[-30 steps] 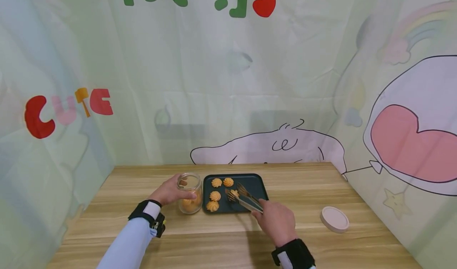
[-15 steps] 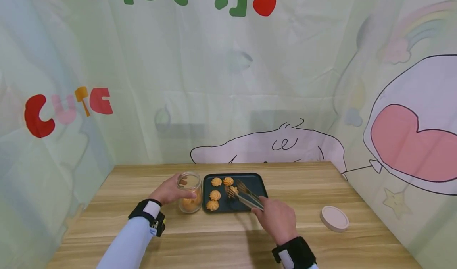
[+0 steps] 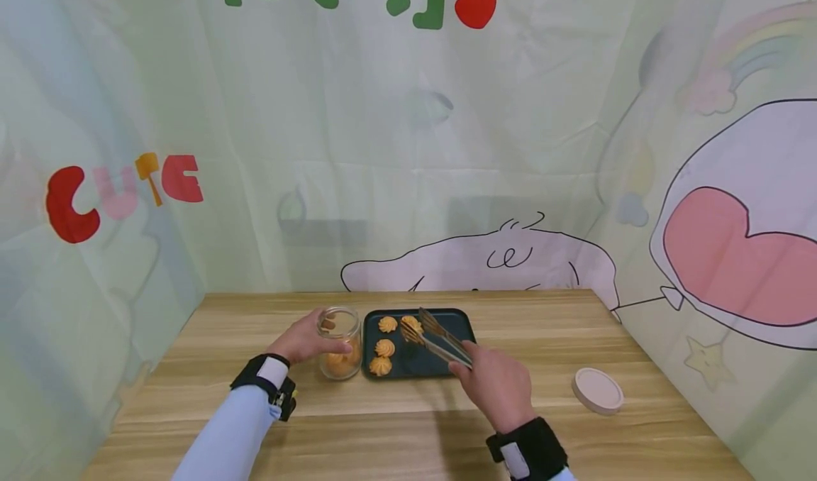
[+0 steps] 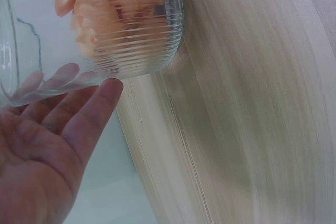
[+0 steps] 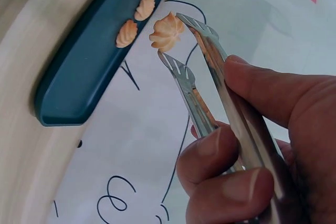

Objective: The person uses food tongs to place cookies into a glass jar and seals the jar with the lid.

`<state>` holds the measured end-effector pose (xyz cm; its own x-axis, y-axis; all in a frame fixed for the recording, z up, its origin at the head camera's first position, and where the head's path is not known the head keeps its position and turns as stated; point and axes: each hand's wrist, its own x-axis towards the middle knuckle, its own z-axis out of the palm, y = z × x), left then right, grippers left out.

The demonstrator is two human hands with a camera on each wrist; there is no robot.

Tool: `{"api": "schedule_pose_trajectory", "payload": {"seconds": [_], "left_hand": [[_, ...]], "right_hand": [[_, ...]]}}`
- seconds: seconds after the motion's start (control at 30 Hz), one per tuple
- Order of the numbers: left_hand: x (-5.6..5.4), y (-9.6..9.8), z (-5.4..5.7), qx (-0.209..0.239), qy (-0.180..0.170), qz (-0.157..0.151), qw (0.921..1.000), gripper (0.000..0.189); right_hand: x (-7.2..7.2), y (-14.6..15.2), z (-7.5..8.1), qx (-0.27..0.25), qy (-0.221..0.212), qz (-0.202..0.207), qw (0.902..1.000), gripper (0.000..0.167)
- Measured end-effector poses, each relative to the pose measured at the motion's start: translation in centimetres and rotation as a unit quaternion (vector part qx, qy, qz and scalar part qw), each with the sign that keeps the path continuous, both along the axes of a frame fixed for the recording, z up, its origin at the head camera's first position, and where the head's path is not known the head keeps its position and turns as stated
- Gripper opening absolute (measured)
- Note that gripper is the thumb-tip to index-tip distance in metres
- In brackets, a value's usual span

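My left hand (image 3: 306, 339) holds the side of a clear glass jar (image 3: 340, 328), with the thumb in front and fingers behind. Several swirl cookies (image 4: 121, 14) lie inside the jar, low down. In my right hand (image 3: 496, 385) is a pair of metal tongs (image 5: 231, 98). Between the tongs' fork-shaped tips is a piped cookie (image 5: 167, 32), raised above the dark tray (image 3: 434, 364) as the right wrist view shows. Other cookies (image 3: 385, 347) rest along the tray's left side. The tray stands just right of the jar.
A round pale lid (image 3: 598, 390) lies on the wooden table (image 3: 370, 438), right of my right hand. Behind the table's far edge hangs a printed curtain (image 3: 319, 126), which also covers both sides.
The tongs have closed on a cookie from the tray's middle and risen, drawing slightly up and away from the tray. My left hand and the jar stay put.
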<state>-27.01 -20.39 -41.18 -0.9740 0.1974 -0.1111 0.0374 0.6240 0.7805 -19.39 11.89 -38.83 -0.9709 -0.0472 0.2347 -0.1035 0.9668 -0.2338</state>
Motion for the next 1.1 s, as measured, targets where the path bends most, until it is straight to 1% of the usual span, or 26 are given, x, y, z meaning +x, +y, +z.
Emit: {"api": "schedule_pose_trajectory", "payload": {"seconds": [0.2, 0.4, 0.63, 0.83, 1.1], "left_hand": [[-0.1, 0.0, -0.1, 0.004, -0.001, -0.001, 1.0000, 0.093], [-0.1, 0.0, -0.1, 0.003, -0.003, -0.001, 1.0000, 0.092], [-0.1, 0.0, -0.1, 0.001, -0.003, -0.001, 1.0000, 0.092], [-0.1, -0.1, -0.1, 0.002, -0.002, -0.001, 1.0000, 0.091], [-0.1, -0.1, -0.1, 0.004, 0.000, -0.004, 1.0000, 0.091]], "right_hand": [[0.1, -0.2, 0.8, -0.015, 0.007, 0.002, 0.9999, 0.044], [0.2, -0.5, 1.6, -0.018, 0.008, 0.001, 0.9998, 0.045], [0.4, -1.0, 2.6, -0.022, 0.030, 0.019, 0.9991, 0.044], [0.5, -1.7, 3.2, -0.015, 0.061, 0.037, 0.9974, 0.043], [0.5, -2.7, 4.0, -0.004, 0.070, 0.035, 0.9969, 0.043]]}}
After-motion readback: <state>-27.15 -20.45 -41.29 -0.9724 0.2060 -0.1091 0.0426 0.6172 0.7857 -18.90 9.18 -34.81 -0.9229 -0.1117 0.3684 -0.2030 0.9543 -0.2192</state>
